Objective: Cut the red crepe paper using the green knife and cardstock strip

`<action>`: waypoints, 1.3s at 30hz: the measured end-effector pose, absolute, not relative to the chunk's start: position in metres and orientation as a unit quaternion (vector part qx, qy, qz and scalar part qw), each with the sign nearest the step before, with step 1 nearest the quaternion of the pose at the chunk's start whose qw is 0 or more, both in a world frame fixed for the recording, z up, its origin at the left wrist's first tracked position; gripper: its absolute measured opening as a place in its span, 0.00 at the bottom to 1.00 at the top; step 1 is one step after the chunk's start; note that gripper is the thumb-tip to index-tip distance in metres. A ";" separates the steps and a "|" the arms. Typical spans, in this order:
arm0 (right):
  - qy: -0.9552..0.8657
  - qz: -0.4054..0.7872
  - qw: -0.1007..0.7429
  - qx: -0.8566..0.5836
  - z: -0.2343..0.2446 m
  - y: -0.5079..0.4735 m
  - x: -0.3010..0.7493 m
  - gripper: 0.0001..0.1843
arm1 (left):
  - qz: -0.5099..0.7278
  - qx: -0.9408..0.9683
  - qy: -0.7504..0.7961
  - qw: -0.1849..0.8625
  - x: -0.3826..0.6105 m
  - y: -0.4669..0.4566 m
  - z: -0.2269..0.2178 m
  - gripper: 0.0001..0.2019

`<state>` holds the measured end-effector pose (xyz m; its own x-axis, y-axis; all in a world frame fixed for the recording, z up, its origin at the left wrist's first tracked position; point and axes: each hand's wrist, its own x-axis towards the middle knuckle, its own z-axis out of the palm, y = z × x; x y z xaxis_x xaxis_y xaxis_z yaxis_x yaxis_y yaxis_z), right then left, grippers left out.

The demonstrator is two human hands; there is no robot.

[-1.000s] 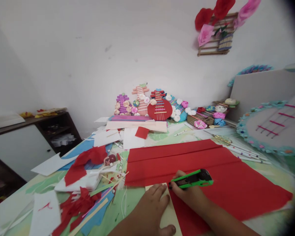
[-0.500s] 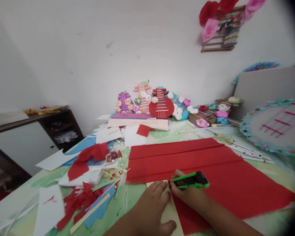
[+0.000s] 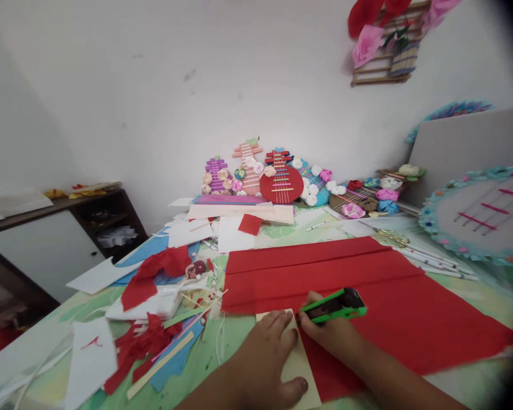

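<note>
My left hand (image 3: 263, 359) lies flat with fingers spread on a cream card strip (image 3: 297, 364) that rests on the near edge of a large red paper sheet (image 3: 367, 290). My right hand (image 3: 325, 330) is closed round a green and black utility knife (image 3: 336, 306). The knife's tip sits at the far right corner of the card strip, against the red sheet. Both forearms come in from the bottom edge.
Scraps of red, blue and white paper (image 3: 154, 319) litter the green table (image 3: 265, 234) to the left. Paper guitar crafts (image 3: 277, 182) and paper flowers line the back wall. Scissors (image 3: 389, 238) and a round blue-rimmed craft (image 3: 483, 216) are at the right. A dark cabinet (image 3: 47, 239) stands left.
The knife tilted up a little and its tip stays at the card's corner. The view shifted slightly; my left hand holds the card in the same place.
</note>
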<state>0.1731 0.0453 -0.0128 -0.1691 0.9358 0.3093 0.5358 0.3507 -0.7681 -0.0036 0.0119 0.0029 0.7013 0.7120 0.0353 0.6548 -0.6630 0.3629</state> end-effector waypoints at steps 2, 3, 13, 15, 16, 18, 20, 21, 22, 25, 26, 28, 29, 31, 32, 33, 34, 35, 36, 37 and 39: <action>-0.725 0.253 0.388 -0.509 -0.011 0.044 0.172 0.07 | 0.085 0.910 0.372 0.164 -0.004 0.012 0.003 0.34; -0.727 0.254 0.385 -0.509 -0.010 0.043 0.172 0.07 | 0.085 0.910 0.371 0.165 -0.004 0.012 0.002 0.34; -0.698 0.243 0.413 -0.533 -0.008 0.044 0.173 0.08 | 0.081 0.908 0.376 0.168 -0.003 0.011 0.005 0.32; -0.690 0.243 0.420 -0.537 -0.008 0.044 0.173 0.08 | 0.075 0.906 0.380 0.169 -0.003 0.011 0.006 0.32; -0.690 0.246 0.420 -0.536 -0.007 0.044 0.173 0.08 | 0.072 0.906 0.380 0.169 -0.003 0.011 0.007 0.32; -0.692 0.254 0.415 -0.533 -0.006 0.044 0.172 0.08 | 0.071 0.907 0.380 0.168 -0.003 0.011 0.008 0.32; -0.694 0.261 0.410 -0.531 -0.007 0.043 0.172 0.08 | 0.071 0.907 0.380 0.168 -0.003 0.012 0.008 0.32; -0.694 0.263 0.409 -0.531 -0.007 0.043 0.172 0.08 | 0.071 0.907 0.380 0.168 -0.003 0.012 0.009 0.32; -0.693 0.264 0.409 -0.532 -0.007 0.043 0.172 0.09 | 0.071 0.906 0.381 0.168 -0.003 0.011 0.008 0.32; -0.691 0.265 0.411 -0.533 -0.009 0.044 0.172 0.08 | 0.070 0.908 0.380 0.164 -0.003 0.011 0.007 0.32; -0.691 0.267 0.411 -0.530 -0.010 0.044 0.172 0.08 | 0.071 0.908 0.379 0.162 -0.003 0.011 0.007 0.32; -0.693 0.271 0.412 -0.526 -0.011 0.044 0.172 0.07 | 0.075 0.908 0.379 0.160 -0.003 0.012 0.006 0.32; -0.694 0.271 0.412 -0.524 -0.011 0.045 0.172 0.07 | 0.077 0.908 0.379 0.160 -0.003 0.012 0.005 0.32; -0.695 0.271 0.413 -0.523 -0.011 0.045 0.172 0.07 | 0.076 0.908 0.380 0.162 -0.003 0.012 0.006 0.32; -0.696 0.271 0.413 -0.522 -0.011 0.045 0.172 0.07 | 0.074 0.907 0.381 0.163 -0.003 0.012 0.006 0.32; -0.697 0.272 0.412 -0.519 -0.010 0.046 0.172 0.07 | 0.072 0.907 0.381 0.164 -0.003 0.012 0.006 0.32; -0.700 0.273 0.410 -0.517 -0.009 0.046 0.172 0.07 | 0.070 0.907 0.382 0.165 -0.003 0.012 0.007 0.32; -0.703 0.273 0.408 -0.515 -0.009 0.046 0.172 0.07 | 0.070 0.907 0.382 0.164 -0.003 0.013 0.007 0.32; -0.705 0.272 0.406 -0.514 -0.008 0.045 0.172 0.07 | 0.070 0.908 0.380 0.163 -0.003 0.013 0.007 0.32; -0.707 0.272 0.404 -0.513 -0.008 0.045 0.172 0.08 | 0.072 0.908 0.379 0.161 -0.003 0.012 0.007 0.32; -0.709 0.269 0.403 -0.513 -0.008 0.045 0.172 0.08 | 0.074 0.910 0.376 0.159 -0.003 0.012 0.006 0.32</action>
<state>0.1717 0.0447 -0.0079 -0.1487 0.9439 0.2950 0.5109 0.3288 -0.7943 -0.0026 0.0122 0.0059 0.7063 0.7077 0.0161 0.6604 -0.6669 0.3452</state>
